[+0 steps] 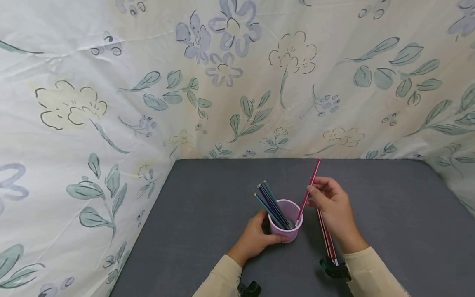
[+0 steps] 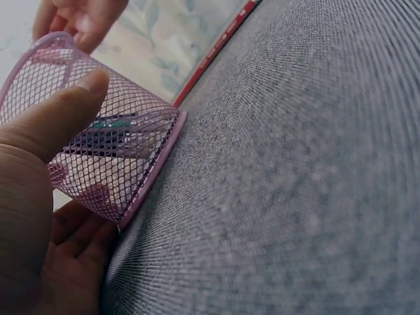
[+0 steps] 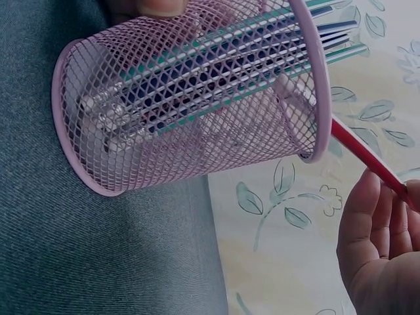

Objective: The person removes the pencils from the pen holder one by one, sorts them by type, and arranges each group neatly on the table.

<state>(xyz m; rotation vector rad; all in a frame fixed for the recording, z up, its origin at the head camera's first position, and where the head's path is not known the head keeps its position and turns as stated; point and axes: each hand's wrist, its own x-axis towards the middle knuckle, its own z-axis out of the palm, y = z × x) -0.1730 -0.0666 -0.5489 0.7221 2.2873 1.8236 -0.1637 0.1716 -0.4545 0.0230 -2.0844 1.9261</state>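
My left hand (image 1: 256, 237) grips a pink mesh pencil cup (image 2: 98, 167) standing on the table, its thumb and fingers on opposite sides. Several green and dark blue pencils (image 3: 216, 69) lean together in the cup, their metal-banded ends at the bottom. Between thumb and fingers of my right hand (image 1: 332, 210) is a red pencil (image 1: 313, 173), pinched and tilted. Its pale lower end is just inside the cup's rim, as the right wrist view shows. More red pencils (image 1: 326, 239) lie on the table below my right hand, partly hidden by the wrist.
A dark grey cloth surface (image 1: 208, 206) covers the table. Behind and to the left hangs a pale floral curtain (image 1: 148, 123), meeting the table's far edge. Dark wrist-worn mounts (image 1: 335, 269) show near both sleeves.
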